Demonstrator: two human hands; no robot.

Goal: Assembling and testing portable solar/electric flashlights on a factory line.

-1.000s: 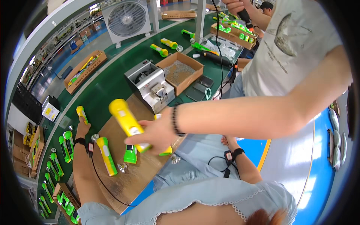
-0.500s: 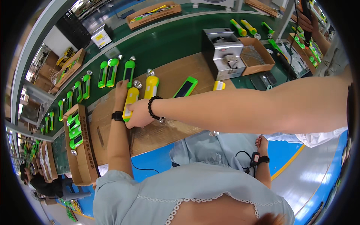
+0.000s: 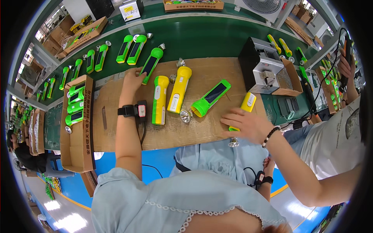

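My left hand, with a black band and small sensor box at the wrist, closes its fingers on the lower end of a green flashlight with a dark panel. That flashlight lies tilted at the cardboard's far edge, its reflector loose at the head. Nearby are a yellow-green flashlight, a yellow flashlight and another green flashlight with its reflector hanging out. My right hand rests low by my lap, fingers curled in; its palm is hidden. A co-worker's braceleted hand covers part of a yellow flashlight.
A cardboard sheet covers the near part of the green bench. At left stands an open box with green flashlights. Several more green ones line the far left. A metal machine and a carton stand at right.
The co-worker's arm has drawn back from the yellow-green flashlight beside my left arm and reached the one at right. My left hand stays at the green flashlight. The view has shifted.
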